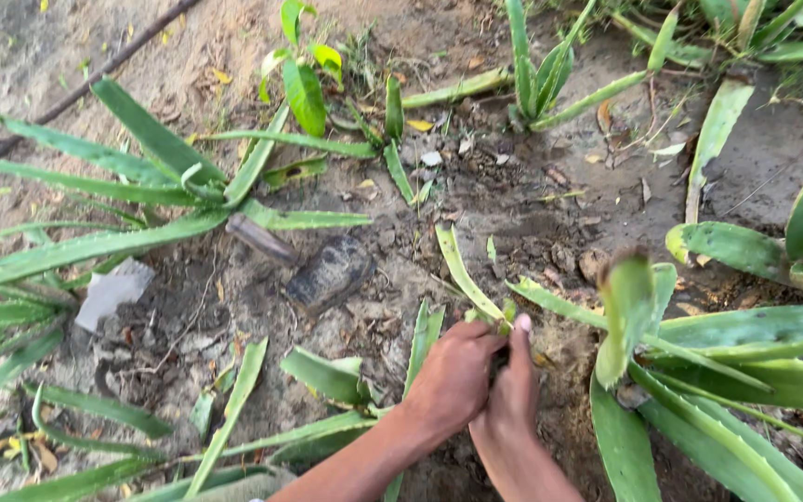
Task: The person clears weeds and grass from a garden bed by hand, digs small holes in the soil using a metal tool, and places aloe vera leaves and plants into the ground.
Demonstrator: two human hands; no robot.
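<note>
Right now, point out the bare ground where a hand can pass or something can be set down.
Bare sandy soil lies at the top left corner, beside the thin dark stick. A second open patch sits above both hands, between the dark stone and the upper aloe plant. The left aloe clump, the bottom edge and the right side are crowded with leaves.

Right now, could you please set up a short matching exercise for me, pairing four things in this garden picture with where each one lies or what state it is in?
Things:
1. Left hand
2. Dark stone
3. Pale scrap
4. Thin stick

Places or states:
A. Lying flat on the soil at the left, beside long green leaves
B. Closed around the base of a small aloe plant, touching the right hand
C. Running slantwise across the bare ground at the top left
D. Half sunk in the soil near the middle

Pairs: 1-B, 2-D, 3-A, 4-C
</note>
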